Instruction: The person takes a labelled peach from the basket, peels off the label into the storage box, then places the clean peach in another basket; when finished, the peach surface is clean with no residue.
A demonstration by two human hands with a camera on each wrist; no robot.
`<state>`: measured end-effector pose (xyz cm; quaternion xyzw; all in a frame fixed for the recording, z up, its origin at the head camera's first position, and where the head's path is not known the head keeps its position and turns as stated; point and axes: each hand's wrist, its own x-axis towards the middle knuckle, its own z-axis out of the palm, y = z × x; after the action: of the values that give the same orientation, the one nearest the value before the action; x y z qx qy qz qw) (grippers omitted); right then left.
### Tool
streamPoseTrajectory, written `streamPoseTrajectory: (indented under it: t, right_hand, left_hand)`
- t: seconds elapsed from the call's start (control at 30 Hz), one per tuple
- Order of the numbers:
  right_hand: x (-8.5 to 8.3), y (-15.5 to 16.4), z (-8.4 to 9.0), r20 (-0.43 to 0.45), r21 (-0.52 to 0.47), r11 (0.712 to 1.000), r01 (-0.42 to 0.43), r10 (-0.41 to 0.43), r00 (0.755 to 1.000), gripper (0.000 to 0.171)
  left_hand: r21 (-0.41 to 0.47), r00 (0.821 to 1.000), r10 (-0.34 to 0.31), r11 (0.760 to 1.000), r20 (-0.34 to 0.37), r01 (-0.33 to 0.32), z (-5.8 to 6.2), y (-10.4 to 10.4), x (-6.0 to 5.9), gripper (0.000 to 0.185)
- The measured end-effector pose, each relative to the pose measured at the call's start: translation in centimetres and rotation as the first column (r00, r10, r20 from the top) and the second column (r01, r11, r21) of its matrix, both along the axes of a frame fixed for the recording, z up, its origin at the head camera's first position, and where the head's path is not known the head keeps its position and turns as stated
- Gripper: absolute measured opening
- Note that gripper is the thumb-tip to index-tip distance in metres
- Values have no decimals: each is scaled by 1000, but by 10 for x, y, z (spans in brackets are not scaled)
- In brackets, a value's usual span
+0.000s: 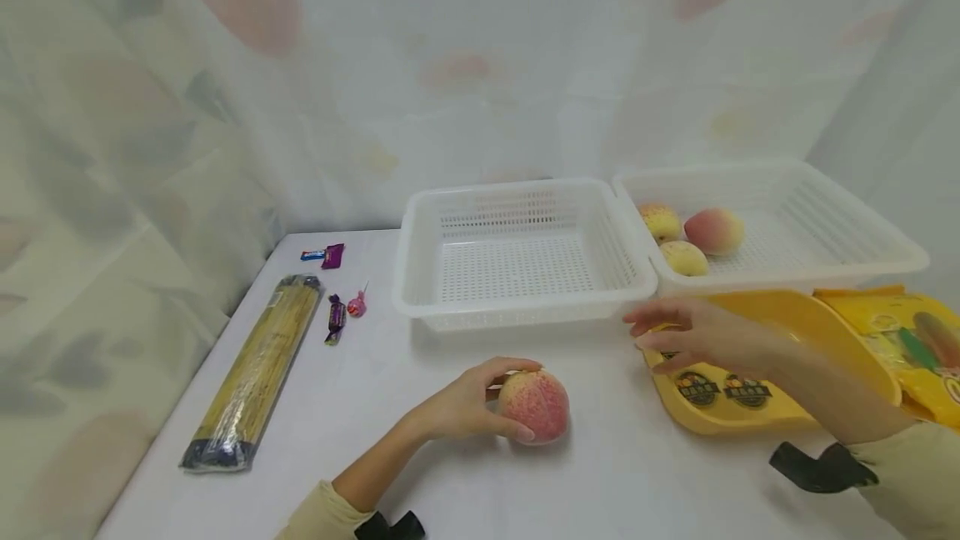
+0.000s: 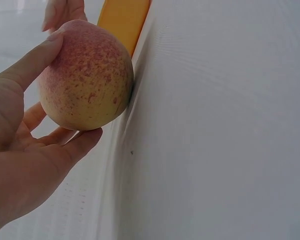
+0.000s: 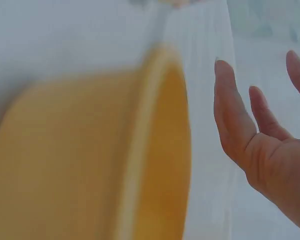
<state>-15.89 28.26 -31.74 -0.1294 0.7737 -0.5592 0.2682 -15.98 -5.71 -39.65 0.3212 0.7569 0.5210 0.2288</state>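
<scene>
In the head view, a pink and yellow peach [image 1: 534,407] is on the white table near the front. My left hand [image 1: 472,402] grips it from the left, thumb on the near side and fingers on the far side. The left wrist view shows the same peach [image 2: 87,75] between the thumb and fingers of that hand [image 2: 35,160]. Over the left end of a yellow tray [image 1: 783,411] hovers my right hand [image 1: 705,338], holding nothing. In the right wrist view its fingers are spread [image 3: 235,105], apart from the tray's rim [image 3: 140,150].
Behind stands a white slotted basket [image 1: 517,307]; a second basket [image 1: 810,269] beside it holds three peaches [image 1: 714,232]. A yellow package [image 1: 900,332] lies right of the tray. On the left are a noodle pack [image 1: 258,373], wrapped candies [image 1: 335,319] and a lollipop [image 1: 357,304].
</scene>
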Motion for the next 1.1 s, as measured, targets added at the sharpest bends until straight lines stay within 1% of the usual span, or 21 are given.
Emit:
streamPoseTrajectory:
  t: [0.03,0.13,0.23,0.3,0.43,0.6,0.7,0.73,0.8,0.83,0.87,0.93,0.97,1.0,1.03,1.07,1.1]
  right_hand:
    - [-1,-11,-3,19,-21,1000,-23,23,1000,49]
    - [-2,-40,-17,88,-37,998,-42,46,995,54]
    - [-3,-67,-32,154,-26,999,-29,32,988,62]
    - [-1,-82,-41,188,-7,1000,-24,25,982,65]
    - [4,-103,-50,207,18,999,-33,29,978,68]
    - [8,-115,-50,211,-20,1000,-24,28,977,68]
    - [8,-116,-50,223,-51,999,-14,25,975,67]
    - [8,-116,-51,221,-57,998,-14,26,975,66]
    - [8,-116,-52,215,-60,998,-16,29,976,65]
    - [9,-116,-52,213,-60,998,-18,30,977,65]
    - [8,-116,-53,212,-57,998,-18,30,977,64]
    - [8,-116,-53,206,-50,999,-20,30,978,62]
    - [8,-115,-53,206,-47,999,-21,30,978,62]
    - [8,-115,-53,206,-44,999,-21,29,978,62]
    - [8,-115,-53,206,-43,999,-21,29,978,62]
    - [8,-114,-53,205,-41,999,-20,28,978,62]
    - [8,-114,-53,204,-41,999,-20,28,979,62]
  left_hand:
    - [0,1000,0,1000,-2,0,0,0,0,71]
    - [1,1000,0,1000,-16,0,-2,1,0,70]
    - [-3,1000,1,1000,-20,-1,-2,1,0,70]
    - [-1,1000,0,1000,-20,0,-2,1,1,71]
    - [13,999,-14,1000,-40,15,-1,1,2,71]
    - [1,997,-32,999,-77,32,1,-2,0,71]
    - [-3,996,-28,1000,-81,28,8,-9,-5,67]
    - [13,997,-19,1000,-75,20,13,-13,-7,66]
    - [86,998,23,996,-51,-19,26,-24,-11,61]
    - [134,998,54,990,-41,-48,34,-31,-14,60]
    - [190,995,89,978,-38,-80,41,-38,-16,58]
    - [295,984,171,944,-45,-151,55,-54,-19,54]
    - [338,973,222,922,-60,-189,60,-61,-21,51]
    - [367,958,277,901,-75,-232,65,-69,-23,50]
    - [389,938,335,878,-84,-279,68,-76,-25,48]
    - [400,911,402,852,-89,-337,70,-82,-27,47]
    - [401,878,471,824,-90,-401,71,-87,-30,46]
